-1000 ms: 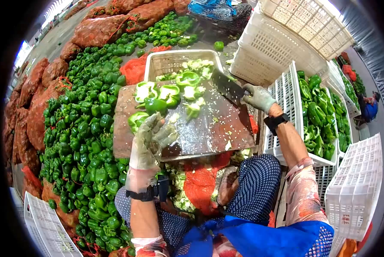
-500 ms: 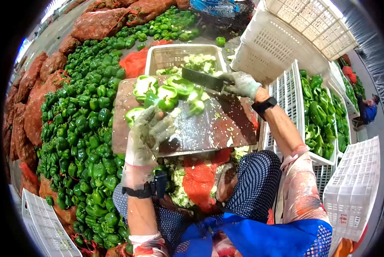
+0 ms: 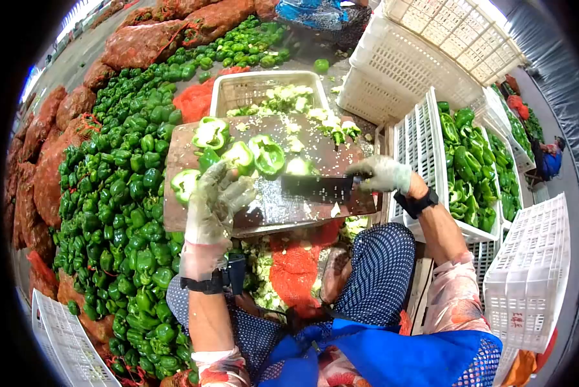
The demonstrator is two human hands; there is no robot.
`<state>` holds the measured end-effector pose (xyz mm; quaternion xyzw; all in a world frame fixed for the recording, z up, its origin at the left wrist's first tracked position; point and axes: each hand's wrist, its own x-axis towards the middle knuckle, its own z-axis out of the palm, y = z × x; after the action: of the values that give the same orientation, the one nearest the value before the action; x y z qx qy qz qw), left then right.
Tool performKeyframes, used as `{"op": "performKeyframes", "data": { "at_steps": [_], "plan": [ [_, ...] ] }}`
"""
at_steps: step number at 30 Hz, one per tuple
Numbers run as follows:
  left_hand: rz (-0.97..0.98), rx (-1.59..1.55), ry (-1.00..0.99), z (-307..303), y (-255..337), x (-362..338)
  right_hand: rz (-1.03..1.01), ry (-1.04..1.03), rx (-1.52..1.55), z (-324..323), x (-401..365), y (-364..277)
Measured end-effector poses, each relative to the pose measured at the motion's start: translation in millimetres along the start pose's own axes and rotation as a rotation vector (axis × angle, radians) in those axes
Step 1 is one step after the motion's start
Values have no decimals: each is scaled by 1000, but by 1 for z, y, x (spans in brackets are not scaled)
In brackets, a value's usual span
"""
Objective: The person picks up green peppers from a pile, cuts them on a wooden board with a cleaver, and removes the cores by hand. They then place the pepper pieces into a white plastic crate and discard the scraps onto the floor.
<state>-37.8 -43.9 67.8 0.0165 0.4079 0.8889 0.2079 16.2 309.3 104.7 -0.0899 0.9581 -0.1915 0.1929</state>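
Left hand: gloved left hand, centre-left of frame, fingers spread loose and gripping nothing. It lies on the left part of the board, fingertips just beside the pepper halves (touching or not, can't tell).
Right hand: gloved right hand, right of centre, closed tight round the handle of a dark rectangular steel cleaver.
Cleaver: blade low over the board's lower right part, tip toward frame left.
Board: worn brown wooden cutting board, centre of frame, wet and speckled with pale seeds.
Peppers: bright green cut bell pepper halves on the board's upper left, above the left hand and up-left of the blade.
Tray: grey perforated metal tray, upper centre, touching the board's far edge, holding pale cores and scraps.
Pile: heap of whole green bell peppers down the left of frame.
Crates: stacked white plastic crates, upper right.
Cut stock: green pepper pieces in a white crate at right.
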Motion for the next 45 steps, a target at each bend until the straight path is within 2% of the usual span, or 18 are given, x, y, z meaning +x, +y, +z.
{"op": "performKeyframes", "data": {
  "at_steps": [3,7,11,15,17,21,24,27,28,29,31,33,35,38,39,40,42,45],
  "plan": [
    [-18,-5,15,5,-2,-2,100,114,-129,-14,16,10],
    [13,-71,-3,1,-3,2,233,408,44,-15,4,3],
    [-13,-73,28,1,3,2,459,622,-124,9,2,40],
    [13,-79,14,-1,5,-5,631,378,83,10,31,16],
    [35,-80,-16,1,6,-3,420,514,105,26,60,18],
    [100,-26,11,7,17,-9,222,515,280,22,106,-21],
    [177,-105,59,5,34,-20,128,240,874,16,104,-12],
    [176,-106,72,-2,41,-25,271,214,431,38,111,9],
    [166,-109,75,-4,43,-25,205,313,142,46,111,7],
    [152,-110,81,-6,44,-26,312,267,-59,50,112,8],
    [179,-124,33,-8,40,-28,159,442,-90,46,103,-23],
    [173,-132,33,-7,39,-26,7,429,39,47,112,-53],
    [126,-130,79,-6,39,-21,14,303,74,52,129,-79],
    [106,-131,59,-5,34,-21,-5,367,-91,67,163,-98],
    [82,-132,72,-4,32,-21,48,233,-227,67,178,-103],
    [100,-131,33,-4,30,-23,54,266,-225,73,186,-106],
    [79,-107,64,-1,30,-22,29,334,-251,78,185,-109],
    [63,-75,60,1,27,-19,91,235,-310,72,168,-119]
  ]
}}
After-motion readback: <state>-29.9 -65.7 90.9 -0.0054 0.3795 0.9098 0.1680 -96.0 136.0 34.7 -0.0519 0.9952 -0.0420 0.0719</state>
